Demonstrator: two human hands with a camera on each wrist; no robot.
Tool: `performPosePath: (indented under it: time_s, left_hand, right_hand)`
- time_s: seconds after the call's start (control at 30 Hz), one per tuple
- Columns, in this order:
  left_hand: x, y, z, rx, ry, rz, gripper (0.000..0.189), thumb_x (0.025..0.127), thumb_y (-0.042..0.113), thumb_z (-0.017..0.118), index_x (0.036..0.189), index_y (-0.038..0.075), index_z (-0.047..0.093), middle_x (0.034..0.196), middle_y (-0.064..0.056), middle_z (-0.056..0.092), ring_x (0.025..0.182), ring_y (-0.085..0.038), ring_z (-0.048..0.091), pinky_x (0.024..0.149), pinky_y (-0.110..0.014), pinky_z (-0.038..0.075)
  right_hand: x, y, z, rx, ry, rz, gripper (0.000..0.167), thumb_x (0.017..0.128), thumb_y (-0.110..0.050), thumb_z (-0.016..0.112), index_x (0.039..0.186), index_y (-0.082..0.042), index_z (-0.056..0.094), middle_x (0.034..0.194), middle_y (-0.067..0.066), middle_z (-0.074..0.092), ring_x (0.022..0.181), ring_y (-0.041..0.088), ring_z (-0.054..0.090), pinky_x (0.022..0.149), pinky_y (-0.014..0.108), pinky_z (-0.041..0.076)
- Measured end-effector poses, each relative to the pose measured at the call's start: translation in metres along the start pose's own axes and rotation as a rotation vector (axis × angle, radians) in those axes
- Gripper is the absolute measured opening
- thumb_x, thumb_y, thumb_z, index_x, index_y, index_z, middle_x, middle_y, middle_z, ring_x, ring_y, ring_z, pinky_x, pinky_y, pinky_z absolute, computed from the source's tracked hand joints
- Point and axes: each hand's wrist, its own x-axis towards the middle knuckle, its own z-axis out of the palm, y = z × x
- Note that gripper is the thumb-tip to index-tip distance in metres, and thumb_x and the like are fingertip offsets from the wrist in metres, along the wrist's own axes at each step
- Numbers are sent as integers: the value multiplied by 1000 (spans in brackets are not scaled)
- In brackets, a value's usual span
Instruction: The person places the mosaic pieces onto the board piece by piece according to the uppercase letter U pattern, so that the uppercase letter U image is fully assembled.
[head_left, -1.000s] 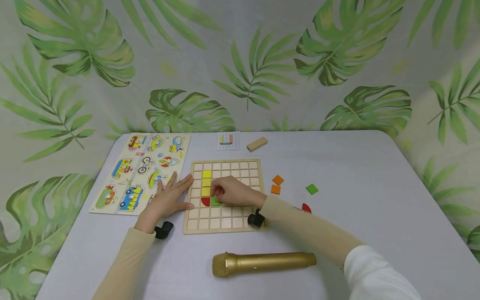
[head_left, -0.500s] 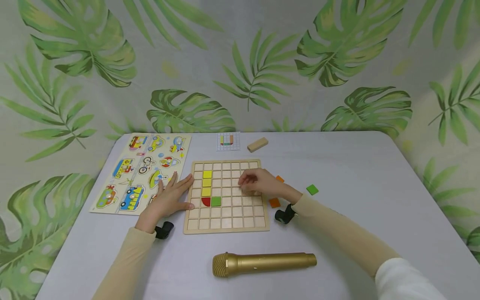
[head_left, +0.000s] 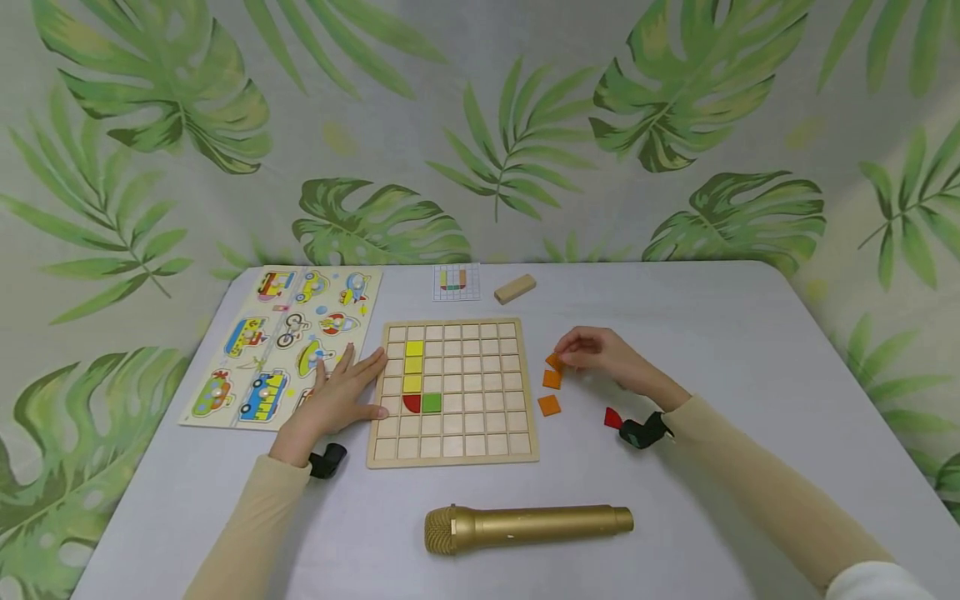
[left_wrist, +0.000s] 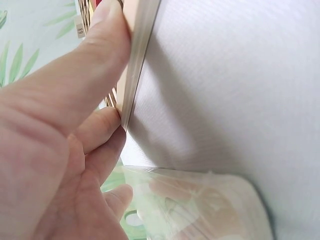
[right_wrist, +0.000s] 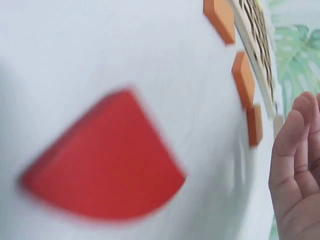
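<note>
Beside the wooden grid board [head_left: 475, 423]: three orange tiles [head_left: 552, 380] are laid in a loose column on the tabletop [head_left: 735, 350], near the board's right edge; the farthest one is partly covered by fingertips in the head view.
Right grip [head_left: 606, 358]: fingers are bent close to that farthest orange tile; whether anything is pinched, or the tile touched, cannot be told.
Left grip [head_left: 333, 402]: released, with fingers spread; the board's left edge is touched by thumb and fingers.
Board cells: three yellow tiles [head_left: 413, 365] are set in a column; below them a red quarter tile [head_left: 412, 403] is seated, with a green tile [head_left: 432, 403] just to its right.
Loose red quarter [head_left: 612, 418]: laid right of the orange tiles, by the black right wrist camera [head_left: 642, 431]; blurred and large in the right wrist view.
Beyond the board: a small printed card [head_left: 456, 282] and a wooden block [head_left: 515, 289] are placed.
Left of the board: a vehicle puzzle [head_left: 277, 354] is partly covered by the left fingers.
Nearest edge: a gold microphone [head_left: 528, 527] is laid crosswise.
Backdrop [head_left: 555, 50]: printed with green leaves.
</note>
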Motion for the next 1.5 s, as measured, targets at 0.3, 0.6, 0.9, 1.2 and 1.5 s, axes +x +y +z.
performPosePath:
  time_s: [0.3,0.6,0.9,1.2,1.5]
  left_hand:
    - [0,-2,2,-3,1,1,85,82,34,74,149,3,32,155,-13,24,141,-46,0,101,-71,-11]
    - [-1,-1,1,8,6,11,84,82,35,73,148,2,32,155,-14,25,140,-47,2,100,-73,-9]
    - [-1,-4,3,-8,10,4,85,82,35,73,148,3,32,155,-14,25,140,-47,1,101,-72,-10]
    - [-1,-3,3,-14,9,4,85,82,36,73,148,2,32,155,-14,25,141,-47,1,101,-71,-10]
    - [-1,-2,2,-6,9,4,85,82,34,73,148,2,32,155,-14,25,140,-47,1,101,-72,-10]
  right_hand:
    - [-29,20,-33,41,105,60,33,95,-17,61,115,9,57,106,24,62,86,25,59,75,28,53]
    - [-48,32,-48,69,170,125,38,96,-22,59,118,8,55,105,15,65,87,16,62,76,26,54]
    - [-58,38,-54,32,210,129,35,95,-20,61,117,7,56,99,-1,67,83,11,60,71,24,52]
    - [-61,39,-51,-191,174,4,22,91,-8,65,110,2,62,100,13,64,84,15,56,68,26,47]
    - [-60,38,-45,-339,167,-26,22,82,1,72,104,-2,66,99,9,63,88,23,55,74,24,48]
